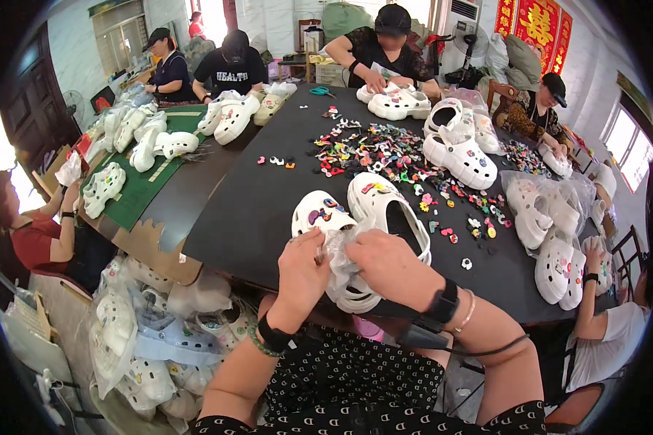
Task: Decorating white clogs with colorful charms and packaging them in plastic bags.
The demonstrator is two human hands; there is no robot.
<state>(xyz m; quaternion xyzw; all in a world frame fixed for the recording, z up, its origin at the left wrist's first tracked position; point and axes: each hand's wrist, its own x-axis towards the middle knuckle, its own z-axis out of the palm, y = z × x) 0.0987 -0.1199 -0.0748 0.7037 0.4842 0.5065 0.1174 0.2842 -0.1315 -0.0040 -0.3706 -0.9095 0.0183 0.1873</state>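
Note:
A crumpled clear plastic bag (337,255) is pinched between both hands, close to the near edge of the black table. My left hand (301,268) grips its left side with fingers closed. From the right, my right hand (393,267) has its fingers closed on the same bag. Behind the bag stands a white clog (308,208) with colourful charms on its toe, partly hidden by the bag and my hands. Beside it, a second white clog (374,190) carries charms on the toe, and my right hand covers part of it.
A heap of colourful shoe charms (384,148) spreads beyond the clogs. Teal scissors (322,91) lie near the far edge. More white clogs (466,161) stand at right, some in plastic (551,199). Bagged clogs (134,319) fill the floor at left. Several co-workers sit around the tables.

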